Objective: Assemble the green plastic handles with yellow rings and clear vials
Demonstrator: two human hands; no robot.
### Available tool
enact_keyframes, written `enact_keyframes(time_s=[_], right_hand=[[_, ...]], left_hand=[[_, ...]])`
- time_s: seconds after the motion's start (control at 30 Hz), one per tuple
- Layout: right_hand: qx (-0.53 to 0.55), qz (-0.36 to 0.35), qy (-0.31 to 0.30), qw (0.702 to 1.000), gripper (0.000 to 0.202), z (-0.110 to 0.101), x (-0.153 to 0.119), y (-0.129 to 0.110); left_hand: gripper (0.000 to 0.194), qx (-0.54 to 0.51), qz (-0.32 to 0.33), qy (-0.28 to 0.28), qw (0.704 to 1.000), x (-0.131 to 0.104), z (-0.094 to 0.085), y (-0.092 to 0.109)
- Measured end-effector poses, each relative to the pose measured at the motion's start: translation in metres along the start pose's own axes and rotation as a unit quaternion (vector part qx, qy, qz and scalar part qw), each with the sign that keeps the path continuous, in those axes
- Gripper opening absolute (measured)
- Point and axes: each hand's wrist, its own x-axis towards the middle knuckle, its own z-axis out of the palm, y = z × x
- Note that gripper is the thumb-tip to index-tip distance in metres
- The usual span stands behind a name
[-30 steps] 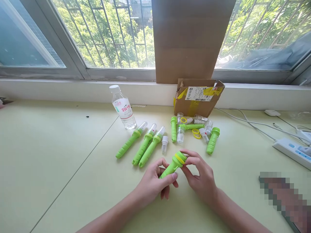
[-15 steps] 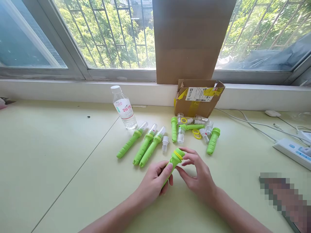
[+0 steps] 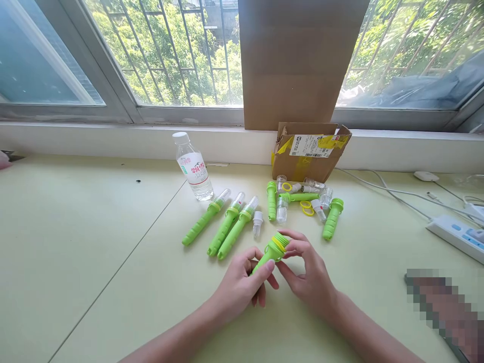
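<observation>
A green plastic handle with a threaded head [image 3: 267,253] is held tilted in front of me, a yellow ring [image 3: 279,244] seated round its neck. My left hand [image 3: 247,278] is closed about its lower body, thumb along the near side. With thumb and fingertips, my right hand [image 3: 308,267] grips the head by the ring. Just beyond lies a small white-collared clear piece [image 3: 257,224]. To its left, three green handles [image 3: 231,227] carry clear caps. Loose green handles [image 3: 333,219], clear caps [image 3: 282,209] and yellow rings [image 3: 307,208] are scattered farther right.
Behind the loose parts stands an open cardboard box [image 3: 310,161]. A water bottle [image 3: 194,169] is at the back left. White cables and a power strip [image 3: 457,234] occupy the right side, with a pixelated dark object [image 3: 442,312] nearer to me.
My left thumb and fingers have shifted on the green handle, which has turned slightly between my hands. The right hand keeps hold at the head. The other parts lie as before.
</observation>
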Motion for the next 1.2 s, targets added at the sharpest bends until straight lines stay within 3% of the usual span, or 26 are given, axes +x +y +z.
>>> enact_keyframes(time_s=[0.23, 0.63, 0.87, 1.2], right_hand=[[-0.057, -0.027, 0.052, 0.997, 0.022, -0.0018, -0.0005, 0.0024], [-0.065, -0.050, 0.053, 0.995, 0.021, -0.0014, 0.0021, -0.0004], [-0.073, -0.059, 0.062, 0.994, 0.021, -0.0033, 0.0042, -0.0028], [-0.084, -0.047, 0.064, 0.993, 0.020, -0.0027, 0.0036, -0.0020]], left_hand=[[0.039, 0.040, 0.012, -0.016, 0.999, -0.0002, 0.0005, 0.0032], [0.035, 0.027, -0.040, 0.007, 0.999, -0.0007, -0.0016, 0.0047], [0.034, -0.022, -0.014, -0.009, 1.000, 0.0027, -0.0026, 0.0023], [0.037, 0.016, 0.009, -0.019, 1.000, 0.0009, -0.0021, 0.0036]])
